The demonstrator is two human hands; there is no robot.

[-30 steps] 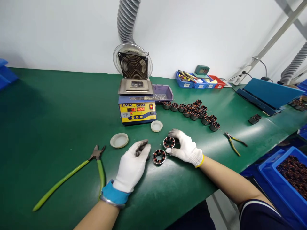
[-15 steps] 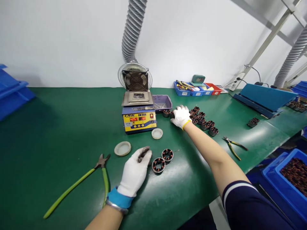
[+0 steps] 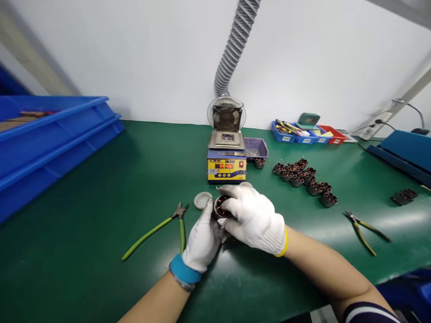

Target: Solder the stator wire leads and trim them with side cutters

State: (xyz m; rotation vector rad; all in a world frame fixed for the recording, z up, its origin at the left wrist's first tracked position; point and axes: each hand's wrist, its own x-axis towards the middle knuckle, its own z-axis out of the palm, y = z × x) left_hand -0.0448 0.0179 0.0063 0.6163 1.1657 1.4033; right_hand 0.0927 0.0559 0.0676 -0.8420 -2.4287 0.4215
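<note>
Both gloved hands meet in front of the yellow-and-blue solder pot [image 3: 226,169]. My left hand [image 3: 204,242] is closed around a round motor stator [image 3: 218,207] with a dark ring and copper windings. From the right, my right hand [image 3: 254,217] closes its bent fingers over the same stator's rim and top. A shallow white dish [image 3: 202,200] lies just beyond my left fingers. Green-handled cutters [image 3: 180,211] rest open to the left of my left hand. The two hands hide the bench directly beneath them.
More stators [image 3: 296,180] stand grouped at the right, with one [image 3: 259,163] near the purple tray [image 3: 264,148]. Yellow-handled pliers [image 3: 360,231] lie right of my arm. Stacked blue bins [image 3: 67,148] occupy the left. A grey duct [image 3: 235,45] hangs behind the pot.
My right hand has come back from the stator group to meet my left hand, and both now hold a stator. The camera view has turned left.
</note>
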